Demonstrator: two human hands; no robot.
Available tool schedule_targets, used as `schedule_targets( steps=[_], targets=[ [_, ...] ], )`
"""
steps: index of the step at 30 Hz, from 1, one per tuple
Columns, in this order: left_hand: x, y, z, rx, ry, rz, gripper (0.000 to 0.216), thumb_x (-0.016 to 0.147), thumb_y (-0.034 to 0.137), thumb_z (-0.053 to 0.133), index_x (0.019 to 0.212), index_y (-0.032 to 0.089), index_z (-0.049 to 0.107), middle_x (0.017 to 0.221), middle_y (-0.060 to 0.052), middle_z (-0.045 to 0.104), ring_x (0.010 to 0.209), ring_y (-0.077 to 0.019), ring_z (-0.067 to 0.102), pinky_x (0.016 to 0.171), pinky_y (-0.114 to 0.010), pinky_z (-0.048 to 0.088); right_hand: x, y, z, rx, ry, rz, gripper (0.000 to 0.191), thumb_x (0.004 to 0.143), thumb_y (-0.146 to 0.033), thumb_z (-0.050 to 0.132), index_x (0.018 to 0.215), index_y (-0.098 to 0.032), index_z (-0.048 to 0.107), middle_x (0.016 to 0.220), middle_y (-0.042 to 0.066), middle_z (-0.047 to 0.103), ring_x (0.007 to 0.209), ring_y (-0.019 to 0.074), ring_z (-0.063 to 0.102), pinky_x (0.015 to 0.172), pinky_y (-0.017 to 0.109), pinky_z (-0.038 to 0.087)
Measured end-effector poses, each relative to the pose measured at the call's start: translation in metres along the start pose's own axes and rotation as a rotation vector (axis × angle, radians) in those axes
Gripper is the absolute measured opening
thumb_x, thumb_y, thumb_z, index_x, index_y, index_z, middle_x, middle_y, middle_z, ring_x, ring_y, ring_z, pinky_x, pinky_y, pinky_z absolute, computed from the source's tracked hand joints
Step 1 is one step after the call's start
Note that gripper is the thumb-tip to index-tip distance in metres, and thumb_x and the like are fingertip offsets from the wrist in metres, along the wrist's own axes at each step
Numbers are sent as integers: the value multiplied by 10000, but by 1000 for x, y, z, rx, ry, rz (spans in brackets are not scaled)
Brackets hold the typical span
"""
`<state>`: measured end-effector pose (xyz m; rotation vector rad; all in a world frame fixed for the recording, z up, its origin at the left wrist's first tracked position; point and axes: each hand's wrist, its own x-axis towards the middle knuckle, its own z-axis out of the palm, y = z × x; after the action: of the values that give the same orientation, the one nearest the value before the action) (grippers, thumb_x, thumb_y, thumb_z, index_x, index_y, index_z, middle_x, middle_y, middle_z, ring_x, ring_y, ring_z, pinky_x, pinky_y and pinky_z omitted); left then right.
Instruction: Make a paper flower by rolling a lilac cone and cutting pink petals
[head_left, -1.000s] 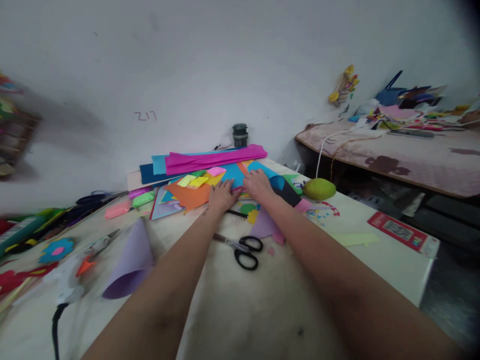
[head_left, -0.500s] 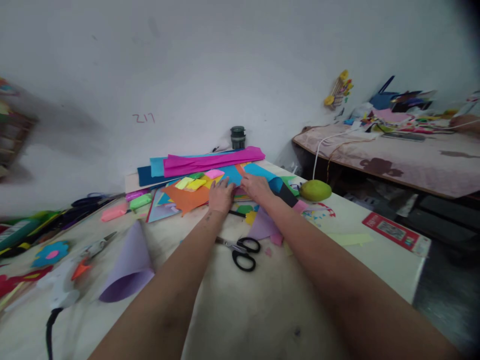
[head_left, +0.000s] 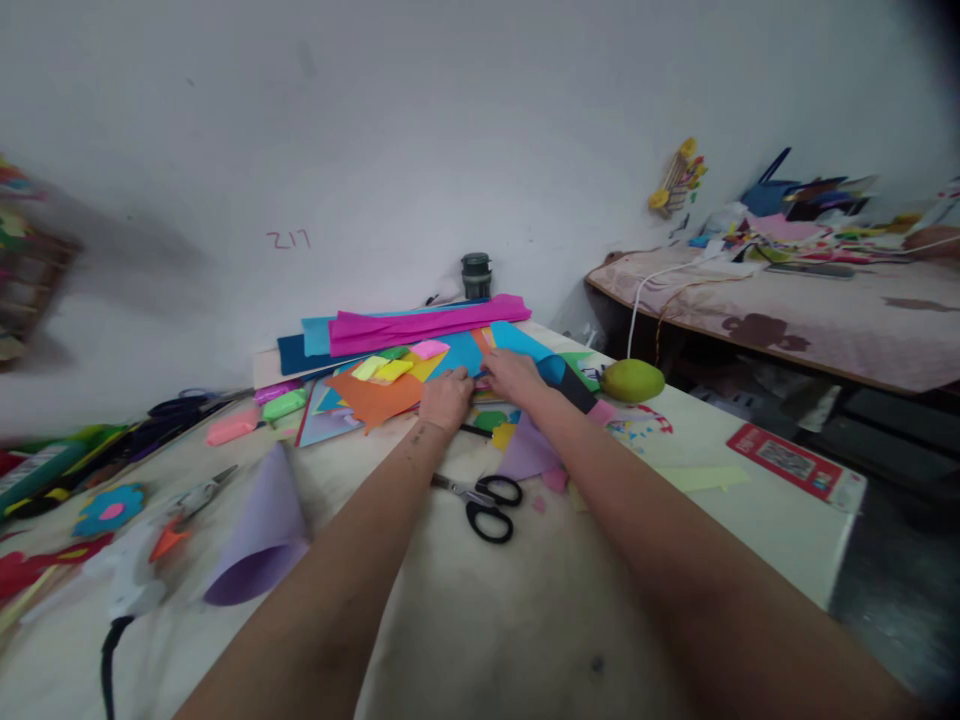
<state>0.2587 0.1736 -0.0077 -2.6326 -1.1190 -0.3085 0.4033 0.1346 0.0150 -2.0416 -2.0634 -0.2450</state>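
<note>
Both my hands are at the pile of coloured paper (head_left: 461, 348) on the far part of the table. My left hand (head_left: 448, 398) rests at its near edge, fingers bent and drawn together. Just to the right, my right hand (head_left: 516, 378) is closed, its fingertips close to those of the left. What lies between the fingers is too small to make out. An orange sheet (head_left: 379, 396) and small yellow packets (head_left: 391, 371) lie left of my left hand. Scissors with black handles (head_left: 489, 505) and a lilac paper piece (head_left: 525, 452) are nearer to me.
On the left are a lilac paper cone (head_left: 262, 535), a white glue gun (head_left: 139, 580) and a blue flower (head_left: 110, 510). A green mango-like fruit (head_left: 634, 380) lies right. Behind stand a pink roll (head_left: 427, 325) and a dark jar (head_left: 475, 275). Another table (head_left: 765, 310) is cluttered.
My left hand has shifted slightly right, its fingers more bent and bunched than before. My right hand stays almost in place. The view has moved a little.
</note>
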Motion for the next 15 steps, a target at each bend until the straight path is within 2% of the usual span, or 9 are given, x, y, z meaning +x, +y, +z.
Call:
schedule_targets(
  steps=[2, 6, 10, 13, 15],
  targets=[
    [-1, 1, -2, -6, -9, -6, 323, 951, 215, 394, 994, 186, 714, 1050, -116, 647, 1024, -250, 586, 751, -346, 454, 1, -2, -1, -56, -1, -14, 277, 912, -281, 551, 1156, -188, 643, 1226, 126, 619, 1107, 243, 580, 785, 299, 462],
    [-2, 3, -6, -43, -33, -29, 320, 947, 220, 400, 1003, 183, 713, 1076, -131, 642, 1032, -254, 587, 778, -353, 462, 3, -4, -5, -180, 18, -103, 264, 918, -233, 529, 1142, -168, 654, 1229, 146, 596, 1110, 256, 560, 750, 311, 446],
    [-2, 5, -8, -65, -41, -34, 335, 950, 205, 382, 1006, 166, 710, 1094, -141, 637, 1041, -262, 586, 783, -354, 453, 7, -7, -9, -299, 63, -249, 247, 925, -195, 491, 1057, -148, 695, 1168, 152, 629, 1146, 284, 510, 887, 372, 390],
    [-3, 7, -9, -52, -41, -52, 355, 955, 199, 358, 1016, 177, 707, 1126, -129, 630, 1045, -260, 581, 767, -343, 445, 12, -10, -8, -306, 124, -284, 275, 923, -162, 473, 1101, -136, 681, 1146, 150, 655, 1132, 285, 514, 966, 411, 334],
    [-4, 8, -9, -31, -29, -67, 361, 960, 206, 348, 1021, 186, 703, 1155, -117, 618, 1043, -255, 577, 751, -332, 439, 15, -13, -8, -297, 98, -299, 242, 907, -152, 502, 1034, -138, 707, 1083, 144, 686, 1106, 277, 532, 1007, 424, 300]
  ],
)
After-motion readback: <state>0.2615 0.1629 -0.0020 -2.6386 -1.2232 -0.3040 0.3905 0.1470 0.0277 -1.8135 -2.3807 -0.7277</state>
